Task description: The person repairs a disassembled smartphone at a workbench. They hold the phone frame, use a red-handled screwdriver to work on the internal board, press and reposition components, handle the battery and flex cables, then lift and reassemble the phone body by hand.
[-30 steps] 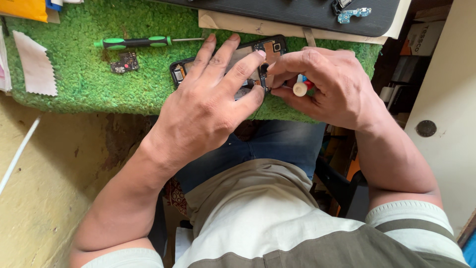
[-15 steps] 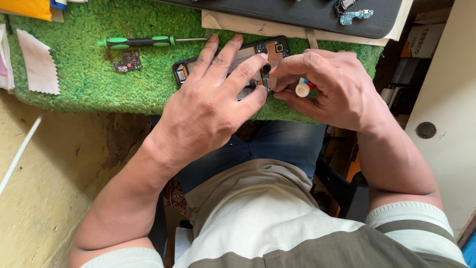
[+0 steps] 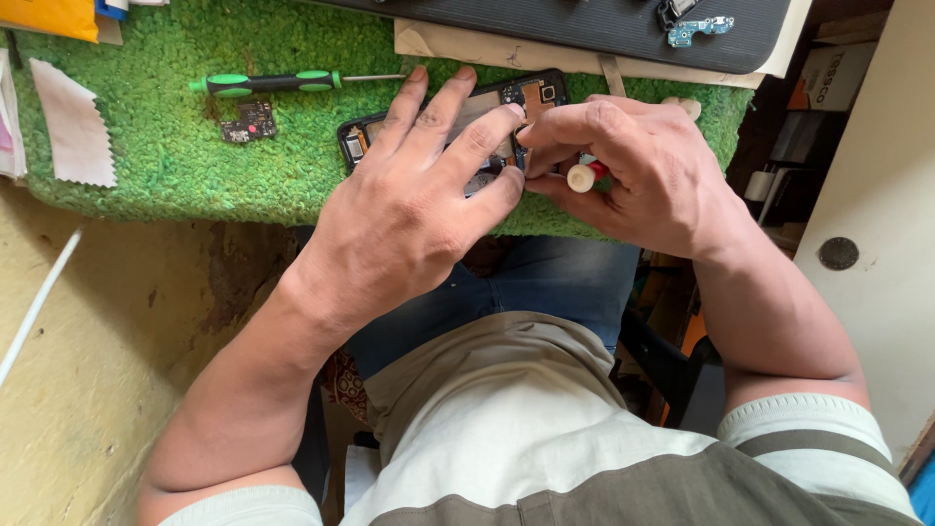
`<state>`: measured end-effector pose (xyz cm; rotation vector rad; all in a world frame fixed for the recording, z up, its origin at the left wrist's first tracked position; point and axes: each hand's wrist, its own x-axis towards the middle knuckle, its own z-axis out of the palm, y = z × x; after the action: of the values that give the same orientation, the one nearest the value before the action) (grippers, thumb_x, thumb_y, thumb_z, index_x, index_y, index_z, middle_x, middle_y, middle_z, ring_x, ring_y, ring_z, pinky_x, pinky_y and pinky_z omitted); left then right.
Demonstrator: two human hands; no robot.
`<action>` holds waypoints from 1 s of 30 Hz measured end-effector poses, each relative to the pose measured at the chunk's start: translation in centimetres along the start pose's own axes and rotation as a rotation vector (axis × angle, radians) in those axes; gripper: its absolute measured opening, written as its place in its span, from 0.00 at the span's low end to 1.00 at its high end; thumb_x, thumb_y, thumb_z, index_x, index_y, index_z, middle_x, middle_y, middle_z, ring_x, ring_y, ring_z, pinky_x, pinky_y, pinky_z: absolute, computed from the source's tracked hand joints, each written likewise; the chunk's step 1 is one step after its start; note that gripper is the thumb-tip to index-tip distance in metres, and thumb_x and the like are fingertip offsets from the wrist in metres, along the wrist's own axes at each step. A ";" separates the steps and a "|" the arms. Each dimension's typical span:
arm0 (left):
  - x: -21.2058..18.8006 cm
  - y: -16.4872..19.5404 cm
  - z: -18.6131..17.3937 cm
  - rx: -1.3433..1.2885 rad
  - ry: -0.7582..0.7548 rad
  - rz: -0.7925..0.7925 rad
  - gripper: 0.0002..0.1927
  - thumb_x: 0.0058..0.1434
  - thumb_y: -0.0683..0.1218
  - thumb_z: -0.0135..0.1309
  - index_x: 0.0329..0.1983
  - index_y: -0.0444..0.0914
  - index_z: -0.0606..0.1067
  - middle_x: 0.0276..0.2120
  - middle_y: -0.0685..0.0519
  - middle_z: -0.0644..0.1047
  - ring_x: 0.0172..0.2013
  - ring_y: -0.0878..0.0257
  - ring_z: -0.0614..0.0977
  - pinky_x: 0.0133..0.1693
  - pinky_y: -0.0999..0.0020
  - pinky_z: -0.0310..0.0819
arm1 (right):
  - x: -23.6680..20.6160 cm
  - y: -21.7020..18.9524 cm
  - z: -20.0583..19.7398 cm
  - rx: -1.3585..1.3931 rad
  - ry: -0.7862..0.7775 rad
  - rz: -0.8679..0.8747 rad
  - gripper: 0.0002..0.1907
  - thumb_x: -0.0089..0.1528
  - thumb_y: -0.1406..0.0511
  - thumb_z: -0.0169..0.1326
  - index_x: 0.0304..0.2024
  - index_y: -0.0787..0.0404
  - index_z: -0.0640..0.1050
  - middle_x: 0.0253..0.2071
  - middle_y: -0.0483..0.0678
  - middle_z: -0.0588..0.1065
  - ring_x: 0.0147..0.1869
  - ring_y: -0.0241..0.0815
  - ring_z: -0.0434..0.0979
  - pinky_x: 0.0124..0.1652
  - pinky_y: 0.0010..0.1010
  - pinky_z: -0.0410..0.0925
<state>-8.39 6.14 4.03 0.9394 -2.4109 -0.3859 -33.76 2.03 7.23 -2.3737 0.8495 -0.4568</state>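
Observation:
An opened black phone point(image 3: 531, 95) lies on a green fuzzy mat point(image 3: 156, 166), its inner parts showing. My left hand point(image 3: 409, 209) lies flat across it, fingers spread, pressing it down. My right hand point(image 3: 633, 175) is closed around a small screwdriver point(image 3: 582, 177) with a cream round cap and a red body. Its tip sits at the phone's middle, hidden between my fingertips. Most of the phone is covered by my left hand.
A green-and-black screwdriver point(image 3: 273, 82) and a small circuit board point(image 3: 248, 122) lie on the mat to the left. A white cloth point(image 3: 70, 125) is at the far left. A dark tray point(image 3: 604, 24) with a blue part point(image 3: 699, 27) sits behind. A yellow wall falls below the mat.
Both hands hold nearly the same pose on the phone; the view has shifted slightly. My right fingers have closed a little tighter on the small screwdriver.

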 end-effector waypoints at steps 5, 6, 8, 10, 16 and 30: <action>0.0 -0.1 0.1 0.015 0.000 0.005 0.11 0.67 0.42 0.54 0.51 0.37 0.79 0.64 0.41 0.69 0.66 0.35 0.70 0.70 0.35 0.60 | -0.1 0.2 0.1 0.045 -0.007 0.020 0.23 0.64 0.70 0.69 0.57 0.62 0.72 0.46 0.47 0.81 0.50 0.41 0.86 0.47 0.28 0.75; 0.0 -0.1 0.1 0.016 -0.001 0.006 0.12 0.66 0.42 0.54 0.51 0.37 0.79 0.65 0.41 0.69 0.66 0.35 0.70 0.69 0.35 0.60 | 0.0 0.2 0.1 0.054 -0.004 0.021 0.22 0.65 0.70 0.68 0.57 0.62 0.72 0.46 0.47 0.81 0.49 0.40 0.86 0.47 0.27 0.75; 0.0 -0.1 0.1 0.015 -0.002 0.005 0.12 0.66 0.42 0.54 0.51 0.37 0.80 0.64 0.41 0.69 0.66 0.35 0.70 0.70 0.35 0.60 | 0.1 0.2 0.2 0.072 0.001 0.023 0.22 0.67 0.70 0.68 0.58 0.62 0.71 0.46 0.47 0.80 0.48 0.38 0.86 0.45 0.25 0.75; -0.1 -0.1 0.1 0.010 -0.002 0.001 0.12 0.67 0.42 0.54 0.51 0.37 0.80 0.64 0.41 0.69 0.66 0.35 0.70 0.70 0.35 0.60 | 0.0 0.2 0.2 0.059 -0.002 0.018 0.23 0.66 0.70 0.68 0.59 0.62 0.72 0.44 0.46 0.81 0.49 0.39 0.85 0.46 0.27 0.74; -0.2 -0.2 0.1 0.005 -0.002 0.001 0.12 0.67 0.42 0.54 0.52 0.37 0.80 0.63 0.40 0.70 0.67 0.36 0.70 0.69 0.36 0.61 | 0.3 0.0 0.0 0.021 0.007 -0.020 0.24 0.67 0.70 0.68 0.61 0.60 0.71 0.41 0.44 0.81 0.47 0.40 0.85 0.47 0.28 0.74; 0.1 -0.2 -0.1 -0.011 -0.005 0.001 0.12 0.66 0.42 0.54 0.51 0.37 0.80 0.65 0.42 0.70 0.67 0.37 0.71 0.70 0.37 0.61 | -0.6 -1.6 -2.7 0.400 0.181 0.378 0.23 0.73 0.78 0.54 0.67 0.67 0.63 0.47 0.53 0.77 0.41 0.39 0.75 0.42 0.21 0.69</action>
<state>-8.29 5.94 4.11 0.9331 -2.4110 -0.4016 -34.74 2.34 10.22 -1.7786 1.1405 -0.6239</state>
